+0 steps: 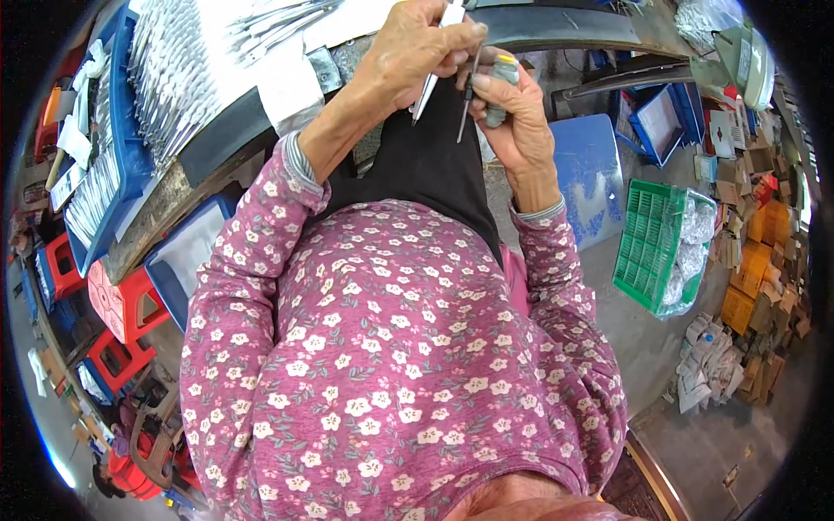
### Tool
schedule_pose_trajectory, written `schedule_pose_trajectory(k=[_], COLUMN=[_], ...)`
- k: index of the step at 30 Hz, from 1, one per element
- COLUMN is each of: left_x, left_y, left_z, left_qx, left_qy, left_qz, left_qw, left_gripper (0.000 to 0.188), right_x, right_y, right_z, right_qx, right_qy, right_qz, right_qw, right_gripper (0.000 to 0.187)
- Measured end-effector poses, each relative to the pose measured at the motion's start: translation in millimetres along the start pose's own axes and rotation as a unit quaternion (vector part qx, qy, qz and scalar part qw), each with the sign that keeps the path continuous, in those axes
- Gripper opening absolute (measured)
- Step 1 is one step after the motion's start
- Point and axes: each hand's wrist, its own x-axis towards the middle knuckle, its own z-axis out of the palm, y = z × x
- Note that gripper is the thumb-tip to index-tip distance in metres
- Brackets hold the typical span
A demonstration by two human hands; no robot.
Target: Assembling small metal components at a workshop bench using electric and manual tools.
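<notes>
My left hand [417, 52] is closed around a slim silver piece [424, 97], pointed at its lower end and white at the top. Close beside it, my right hand [519, 113] pinches a thin dark rod [465, 115] that points downward. A grey-green part [501, 91] with a yellow end also shows at the right fingers; whether it is a handle or a finger wrap I cannot tell. Both hands are raised over my black-clad lap, at the bench edge. My left fingers partly hide where the two pieces come near each other.
Many slender silver pieces [174, 78] lie stacked on the bench at left, beside a blue tray [130, 165]. Red stools [126, 300] stand below. On the right are a blue board [586, 174], a green crate [647, 247] with plastic-wrapped bundles, and cardboard heaps [756, 278].
</notes>
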Motion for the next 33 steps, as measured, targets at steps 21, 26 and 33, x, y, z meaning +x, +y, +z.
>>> schedule_pose_trajectory(k=[21, 26, 33], left_x=[-28.7, -28.6, -25.8], left_y=[-18.2, -16.7, -6.3], left_z=[-5.5, -16.0, -33.5], left_qx=[-0.315, -0.336, -0.273], left_qy=[-0.044, -0.003, 0.022], left_qz=[0.051, 0.039, 0.103], left_qw=[0.947, 0.941, 0.956], left_gripper=[0.017, 0.014, 0.012], right_x=[15.6, 17.1, 5.7], right_y=[12.8, 19.3, 8.7], right_z=[22.8, 33.5, 34.1], right_qx=[0.155, 0.018, -0.178], right_qy=[0.014, 0.027, 0.022], right_qz=[-0.128, -0.177, -0.046], right_qw=[0.98, 0.984, 0.983], right_gripper=[0.017, 0.017, 0.026])
